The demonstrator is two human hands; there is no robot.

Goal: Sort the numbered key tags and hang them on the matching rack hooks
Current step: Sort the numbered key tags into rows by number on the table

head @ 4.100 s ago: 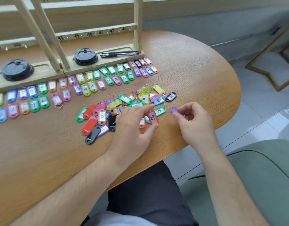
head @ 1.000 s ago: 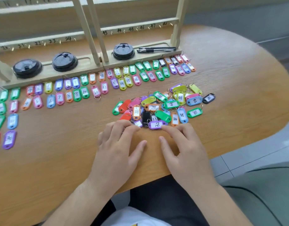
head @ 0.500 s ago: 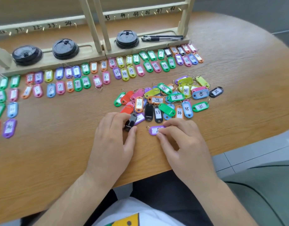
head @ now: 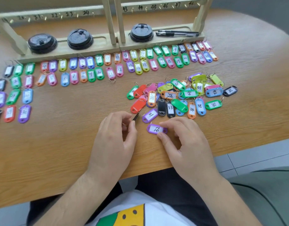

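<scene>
Far left of the tabletop [head: 59, 144]: sorted tags [head: 24, 113] laid flat in short columns, more in two rows along the wooden rack [head: 70, 51] base. Left hand [head: 115, 137]: fingers narrow, pinching a black tag [head: 136, 117] edge-on, just off the wood. Beside it, purple tag 31 [head: 150, 115] lies flat. Purple tag 22 [head: 156, 129] lies flat too, right hand [head: 184, 141] fingers narrow around its right end, touching it. Unsorted pile [head: 181, 95] behind both hands. Black pen [head: 177, 33] on the rack base, right.
</scene>
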